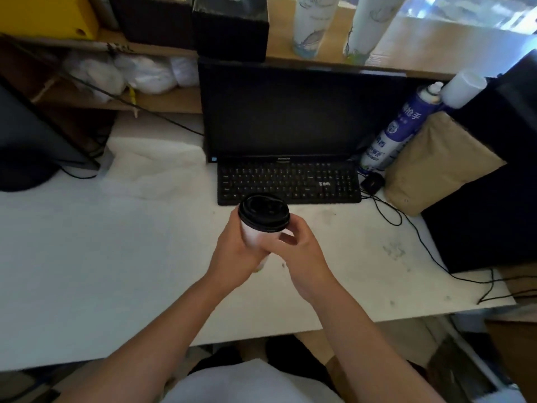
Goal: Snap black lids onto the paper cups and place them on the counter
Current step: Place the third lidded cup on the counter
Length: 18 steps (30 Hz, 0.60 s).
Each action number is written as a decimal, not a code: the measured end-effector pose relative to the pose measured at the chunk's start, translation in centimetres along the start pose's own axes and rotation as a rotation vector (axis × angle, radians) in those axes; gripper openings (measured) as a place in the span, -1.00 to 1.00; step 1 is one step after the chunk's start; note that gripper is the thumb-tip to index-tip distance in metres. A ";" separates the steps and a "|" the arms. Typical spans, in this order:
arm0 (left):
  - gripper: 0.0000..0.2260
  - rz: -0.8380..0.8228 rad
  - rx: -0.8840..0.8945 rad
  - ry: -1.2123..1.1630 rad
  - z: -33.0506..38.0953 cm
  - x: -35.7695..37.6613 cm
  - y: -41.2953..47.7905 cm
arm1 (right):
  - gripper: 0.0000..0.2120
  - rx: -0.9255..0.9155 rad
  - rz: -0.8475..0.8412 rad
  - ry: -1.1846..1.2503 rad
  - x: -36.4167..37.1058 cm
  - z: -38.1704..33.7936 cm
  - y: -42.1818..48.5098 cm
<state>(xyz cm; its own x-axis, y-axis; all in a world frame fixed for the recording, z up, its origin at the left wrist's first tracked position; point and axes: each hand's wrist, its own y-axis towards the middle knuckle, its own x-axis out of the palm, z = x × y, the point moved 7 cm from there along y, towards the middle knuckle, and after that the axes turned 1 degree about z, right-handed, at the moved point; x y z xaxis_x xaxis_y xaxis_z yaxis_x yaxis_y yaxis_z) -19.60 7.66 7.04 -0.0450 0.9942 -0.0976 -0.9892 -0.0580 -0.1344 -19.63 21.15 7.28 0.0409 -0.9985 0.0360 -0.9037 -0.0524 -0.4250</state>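
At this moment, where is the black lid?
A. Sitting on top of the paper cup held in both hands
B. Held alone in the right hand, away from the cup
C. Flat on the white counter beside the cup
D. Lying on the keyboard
A: the black lid caps the paper cup, which the left hand and right hand grip above the counter.

A black keyboard (289,181) lies just beyond the hands on a white desk (87,257), with a dark monitor (302,112) standing directly behind it. To the right of the hands, a blue-and-white spray can (398,132) leans against a brown paper bag (441,164), a black mouse (372,181) near its base. Crumpled white plastic (154,167) lies far to the left. A yellow box (49,16) sits on the upper shelf.
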 end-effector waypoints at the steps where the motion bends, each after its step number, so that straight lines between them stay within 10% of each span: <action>1: -0.41 -0.057 -0.058 -0.049 0.0 -0.2 0.5 | -0.47 -0.008 -0.038 0.020 -0.7 -0.7 0.1; 8: -0.26 -0.497 -0.199 -0.274 2.2 0.7 3.7 | -0.60 -0.068 -0.288 0.126 -4.9 -4.4 1.7; 18: -0.53 -0.356 0.004 0.021 8.2 6.6 7.3 | -0.55 -0.255 -0.183 0.071 -12.8 -9.6 5.5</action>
<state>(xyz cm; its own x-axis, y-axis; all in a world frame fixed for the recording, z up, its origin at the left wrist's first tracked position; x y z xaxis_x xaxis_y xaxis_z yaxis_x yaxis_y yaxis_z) -28.31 14.54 13.53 0.3057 0.9499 -0.0658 -0.9428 0.2923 -0.1603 -29.26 33.82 13.13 0.1905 -0.9690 0.1576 -0.9622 -0.2161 -0.1656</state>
